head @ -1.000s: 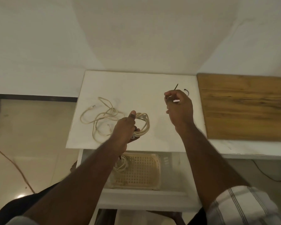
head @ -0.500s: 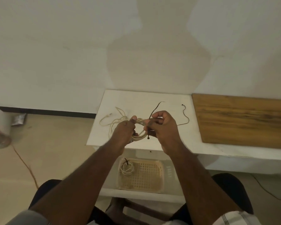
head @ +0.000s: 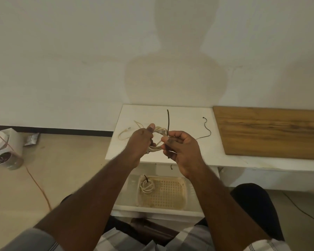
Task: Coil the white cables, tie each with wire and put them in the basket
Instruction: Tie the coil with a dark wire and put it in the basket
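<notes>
In the head view, the left hand (head: 140,142) is closed around one side of a coiled white cable (head: 157,140), thumb up over the top of the loops. The right hand (head: 181,151) is closed on the other side of the coil and pinches a dark wire (head: 168,122); one end of the wire stands up above the fingers and the other pokes out below them. Both hands hold the coil above the front part of a white table (head: 188,113). A loose white cable (head: 127,132) lies on the table just left of the hands, and a second dark wire (head: 208,129) lies on the table to the right. Below the tabletop, on a lower shelf, a cream basket (head: 167,192) holds one coiled cable (head: 147,185) tied with wire in its left part. A wooden board (head: 272,133) lies right of the table.
</notes>
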